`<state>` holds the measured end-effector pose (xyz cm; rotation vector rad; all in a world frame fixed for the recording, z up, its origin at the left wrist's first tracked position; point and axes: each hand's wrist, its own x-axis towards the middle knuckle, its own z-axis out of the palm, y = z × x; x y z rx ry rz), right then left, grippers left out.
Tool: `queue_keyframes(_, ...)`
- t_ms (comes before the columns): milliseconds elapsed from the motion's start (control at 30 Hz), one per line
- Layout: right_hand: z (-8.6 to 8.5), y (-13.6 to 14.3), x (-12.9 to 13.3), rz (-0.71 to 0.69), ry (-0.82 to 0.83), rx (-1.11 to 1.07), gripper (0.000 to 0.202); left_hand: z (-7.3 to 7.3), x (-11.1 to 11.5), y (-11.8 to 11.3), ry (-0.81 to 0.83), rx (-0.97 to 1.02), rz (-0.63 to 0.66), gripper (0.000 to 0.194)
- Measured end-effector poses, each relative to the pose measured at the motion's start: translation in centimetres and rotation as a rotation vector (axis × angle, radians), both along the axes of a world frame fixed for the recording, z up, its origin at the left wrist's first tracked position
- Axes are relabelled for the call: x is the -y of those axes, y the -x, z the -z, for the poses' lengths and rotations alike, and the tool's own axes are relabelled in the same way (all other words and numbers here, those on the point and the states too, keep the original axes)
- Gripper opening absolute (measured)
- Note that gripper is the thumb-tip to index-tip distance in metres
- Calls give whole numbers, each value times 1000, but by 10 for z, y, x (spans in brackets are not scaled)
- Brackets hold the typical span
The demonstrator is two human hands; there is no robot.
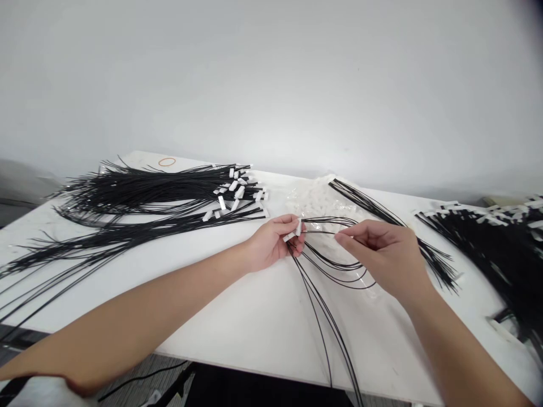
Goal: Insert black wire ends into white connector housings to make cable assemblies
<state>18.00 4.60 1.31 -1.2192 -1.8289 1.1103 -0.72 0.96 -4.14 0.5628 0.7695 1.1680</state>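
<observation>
My left hand is closed on white plastic connectors at the middle of the table. From them several thin black wires hang down past the table's front edge, while others loop to the right. My right hand pinches one black wire between thumb and forefinger, just right of the connectors. Under the looped wires lies a clear plastic bag with small white pieces inside. The inner fingers of both hands are partly hidden.
A large bundle of black wires with white connectors lies on the left of the white table. A smaller bundle lies behind my right hand. Another thick pile fills the right side. A rubber band rests at the back left.
</observation>
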Motion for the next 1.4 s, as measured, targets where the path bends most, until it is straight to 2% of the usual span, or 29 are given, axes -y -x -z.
queue_keyframes(167,5,3,3,14,-59,128,19,1,0,1,-4,-9,12,12)
queue_keyframes(500,7,5,5,13,-43,136,20,2,0,1,4,-8,15,12)
queue_keyframes(967,18,6,7,71,-316,184,18,1,0,0,1,-5,-5,12)
queue_keyframes(1267,22,5,6,-9,-466,177,14,3,0,1,-6,-18,-12,13)
queue_keyframes(1400,22,4,4,-130,-542,254,9,2,0,1,4,-20,-22,12)
